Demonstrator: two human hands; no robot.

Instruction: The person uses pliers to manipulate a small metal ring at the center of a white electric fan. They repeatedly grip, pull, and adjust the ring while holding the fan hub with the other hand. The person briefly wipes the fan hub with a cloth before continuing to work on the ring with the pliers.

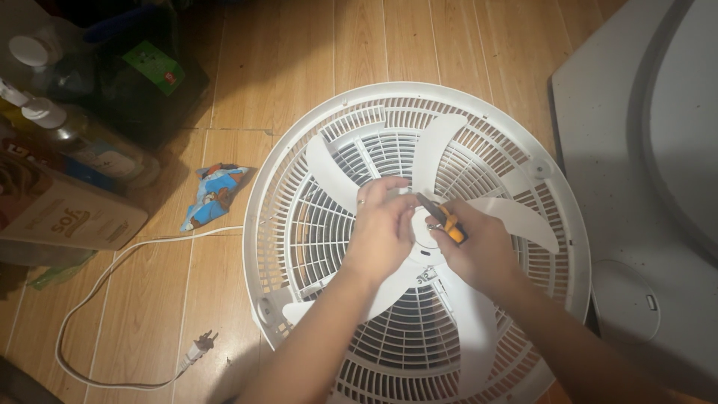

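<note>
A round white fan (pixel 299 161) lies flat on the wooden floor, its grille open and its white blades (pixel 437 142) spread around the hub. My left hand (pixel 381 228) rests over the hub with fingers curled on it; a ring shows on one finger. My right hand (pixel 479 251) grips pliers with orange handles (pixel 449 222), their tip pointing at the hub centre beside my left fingers. The hub itself is mostly hidden under both hands.
A white power cord (pixel 97 288) with a plug (pixel 200 346) loops over the floor at left. A crumpled blue wrapper (pixel 213 193) lies beside the fan. Bottles (pixel 45 112) and a box (pixel 71 213) stand at far left. A white fan cover part (pixel 636 150) lies at right.
</note>
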